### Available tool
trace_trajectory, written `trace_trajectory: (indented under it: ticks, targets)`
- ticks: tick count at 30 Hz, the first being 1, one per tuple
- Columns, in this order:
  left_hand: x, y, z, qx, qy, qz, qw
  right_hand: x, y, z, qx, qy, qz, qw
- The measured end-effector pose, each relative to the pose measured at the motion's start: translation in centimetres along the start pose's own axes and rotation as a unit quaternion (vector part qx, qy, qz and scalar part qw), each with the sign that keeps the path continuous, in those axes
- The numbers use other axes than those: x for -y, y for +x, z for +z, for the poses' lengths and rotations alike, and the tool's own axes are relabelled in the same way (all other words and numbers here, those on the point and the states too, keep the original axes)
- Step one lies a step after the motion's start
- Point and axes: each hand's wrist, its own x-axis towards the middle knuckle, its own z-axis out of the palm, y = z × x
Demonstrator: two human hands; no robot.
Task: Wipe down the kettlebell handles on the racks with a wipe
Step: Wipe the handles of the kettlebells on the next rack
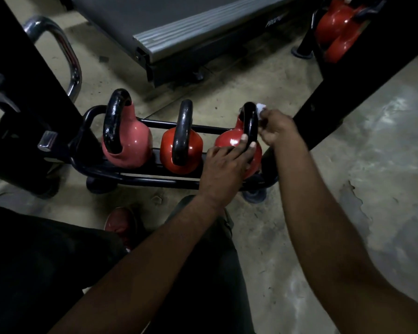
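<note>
Down on the floor [372, 153], in the middle of the frame, a low black rack [143, 181] carries three kettlebells in a row, all with black handles: a paler pinkish one [133, 141] on the left, a red one [191, 147] in the middle and another red kettlebell [227, 141] on the right. The person crouches over that right one. Their left hand [223, 165] lies on its red body with the fingers stretched out fairly straight, the fingertips touching the lower part of its handle [250, 124]. The right hand [278, 127] is curled, pinching a small white wipe [261, 108] that sits against the right side of the handle, just by its top. At the top of the frame stands the end of a grey treadmill [191, 32], and in the upper right corner more red kettlebells [336, 30] sit on a second dark frame. A curved chrome bar [65, 51] shows at upper left, and a red shoe [121, 222] pokes out in the lower left part of the frame, beside the person's dark trouser leg.
</note>
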Motion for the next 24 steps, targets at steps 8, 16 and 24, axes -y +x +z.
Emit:
trace_trajectory:
  ticks: [8,16,24]
  targets:
    - [-0.1,-0.1,-0.2,-0.021,0.0,-0.007,1.0,-2.3,-4.0,0.3,0.063,0.075,0.104,0.99]
    - [-0.5,-0.1,-0.9,0.011,0.0,-0.019,1.0,-2.3,-4.3,0.3,0.088,0.149,0.073,0.982]
    - [-0.2,-1.7,-1.3,0.055,0.001,0.037,0.998,-2.5,-3.7,0.1,0.023,0.133,0.026,0.99]
